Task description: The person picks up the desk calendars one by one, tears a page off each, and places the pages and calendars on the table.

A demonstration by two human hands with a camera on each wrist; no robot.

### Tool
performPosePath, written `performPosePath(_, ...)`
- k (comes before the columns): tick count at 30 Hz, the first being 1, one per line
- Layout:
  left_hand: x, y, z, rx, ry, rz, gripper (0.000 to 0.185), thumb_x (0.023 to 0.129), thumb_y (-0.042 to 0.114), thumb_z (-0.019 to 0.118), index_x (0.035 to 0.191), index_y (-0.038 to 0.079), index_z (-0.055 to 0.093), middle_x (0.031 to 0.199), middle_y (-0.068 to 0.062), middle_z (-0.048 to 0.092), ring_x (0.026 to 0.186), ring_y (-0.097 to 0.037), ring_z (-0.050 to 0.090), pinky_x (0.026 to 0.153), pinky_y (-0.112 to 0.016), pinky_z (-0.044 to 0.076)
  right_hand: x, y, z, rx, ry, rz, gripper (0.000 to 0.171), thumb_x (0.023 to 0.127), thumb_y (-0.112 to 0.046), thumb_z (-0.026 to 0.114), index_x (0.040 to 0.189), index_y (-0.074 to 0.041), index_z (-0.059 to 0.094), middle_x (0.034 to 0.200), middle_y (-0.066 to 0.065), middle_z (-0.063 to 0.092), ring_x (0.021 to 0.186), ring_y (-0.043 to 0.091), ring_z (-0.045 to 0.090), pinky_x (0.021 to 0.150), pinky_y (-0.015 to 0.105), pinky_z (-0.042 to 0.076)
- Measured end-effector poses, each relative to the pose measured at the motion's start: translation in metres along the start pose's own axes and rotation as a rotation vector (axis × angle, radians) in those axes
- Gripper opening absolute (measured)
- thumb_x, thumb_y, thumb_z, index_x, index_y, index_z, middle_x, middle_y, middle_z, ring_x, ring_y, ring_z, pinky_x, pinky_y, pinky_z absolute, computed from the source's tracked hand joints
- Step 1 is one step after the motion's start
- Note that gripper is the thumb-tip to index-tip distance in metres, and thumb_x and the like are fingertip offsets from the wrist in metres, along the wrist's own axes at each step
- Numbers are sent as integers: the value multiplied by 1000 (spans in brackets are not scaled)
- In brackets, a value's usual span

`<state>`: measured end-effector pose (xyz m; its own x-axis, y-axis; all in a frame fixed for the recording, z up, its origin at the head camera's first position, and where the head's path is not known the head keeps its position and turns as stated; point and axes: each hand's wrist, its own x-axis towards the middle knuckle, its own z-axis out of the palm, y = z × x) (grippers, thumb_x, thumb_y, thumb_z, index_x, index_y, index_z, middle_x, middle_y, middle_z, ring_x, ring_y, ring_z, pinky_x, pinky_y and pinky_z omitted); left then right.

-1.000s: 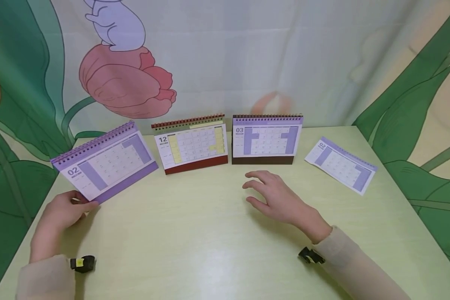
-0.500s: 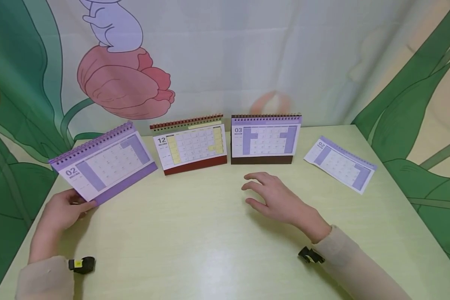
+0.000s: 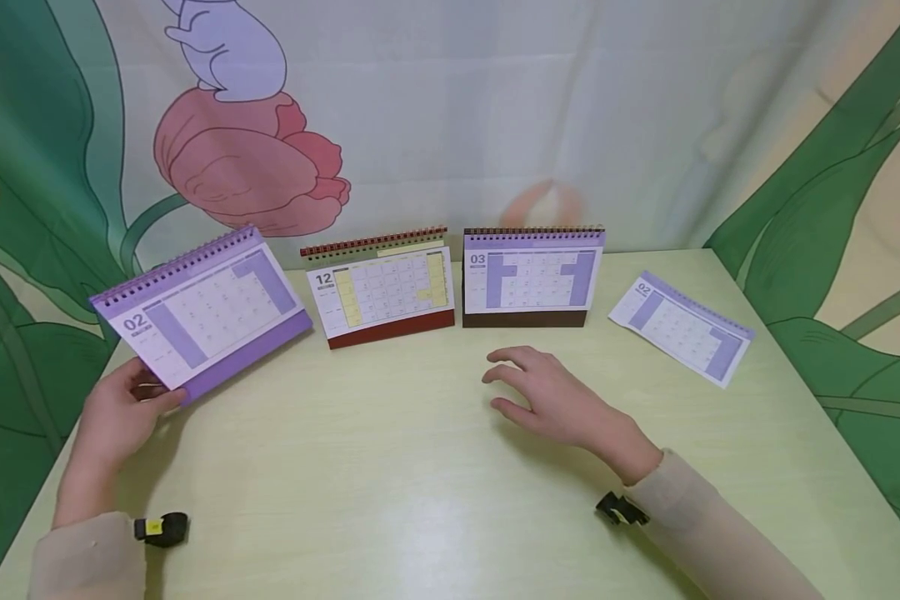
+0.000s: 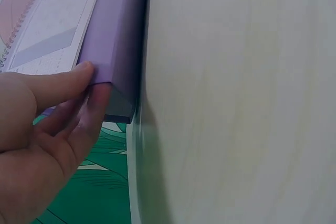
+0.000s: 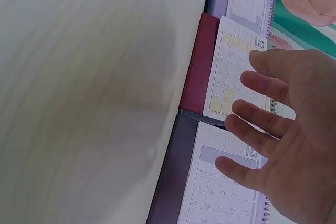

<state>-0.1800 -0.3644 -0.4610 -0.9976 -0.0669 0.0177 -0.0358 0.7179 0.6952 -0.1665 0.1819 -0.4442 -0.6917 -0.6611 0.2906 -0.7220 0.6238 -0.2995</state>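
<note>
Left hand: the left hand (image 3: 120, 408) grips the near left corner of the purple calendar (image 3: 202, 312), thumb on the front face and fingers curled under the base; the left wrist view shows the thumb (image 4: 58, 85) pressed on the purple lower edge
Purple calendar: a spiral-bound desk calendar open at "02", at the far left of the table (image 3: 390, 483), tilted so that its right end points away from the person; whether its base touches the table, the pictures do not make plain
Right hand: the right hand (image 3: 562, 400) is released, fingers spread and loosely extended, holding nothing; it hovers over the middle of the table, just in front of the two standing calendars and apart from them
Red calendar: the red calendar (image 3: 382, 287), with a red base and a page headed "12" with yellow fields, stands upright at the far middle, just right of the purple calendar
Brown calendar: the brown calendar (image 3: 532, 279), with a dark base and a page headed "03", stands upright just beside the red one on its right
Loose sheet: a loose sheet (image 3: 678, 329) headed "02" lies flat at the far right, well apart from both hands
Backdrop: a printed cloth (image 3: 495, 108) with a pink tulip and green leaves hangs behind the table
</note>
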Motion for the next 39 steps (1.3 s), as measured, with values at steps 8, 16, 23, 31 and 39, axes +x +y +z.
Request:
performPosePath(8,-2,3,0,-106,59,106,56,95,3,72,144,-1,44,121,-17,59,94,0,55,74,-9,48,0,0,1,-1,-22,4,24,97,-19,72,118,-9,68,134,15,60,125,33,55,100,54,47)
performPosePath(16,-2,5,-2,-181,73,119,59,93,-4,72,142,1,40,121,-7,58,95,4,58,76,-10,51,-1,-2,-1,13,-39,14,24,96,-18,72,118,-8,68,134,17,60,125,34,56,102,54,46)
performPosePath(23,-4,6,-1,-237,81,185,58,90,-12,71,138,6,44,116,7,57,97,4,60,79,-10,51,-1,-1,-2,31,-77,36,24,98,-19,71,119,-8,69,136,16,60,126,33,55,104,52,45)
performPosePath(31,-10,5,-10,-337,62,147,57,90,-13,70,134,15,47,113,17,62,99,1,62,79,-12,53,-1,-3,-3,51,-89,49,23,98,-18,70,119,-8,69,135,17,60,125,34,55,105,51,45)
performPosePath(39,-23,5,-16,-615,47,157,59,85,-23,66,128,15,54,110,13,70,96,0,67,77,-14,55,0,-4,-1,66,-108,51,24,99,-19,70,120,-8,68,136,16,59,126,33,55,106,50,44)
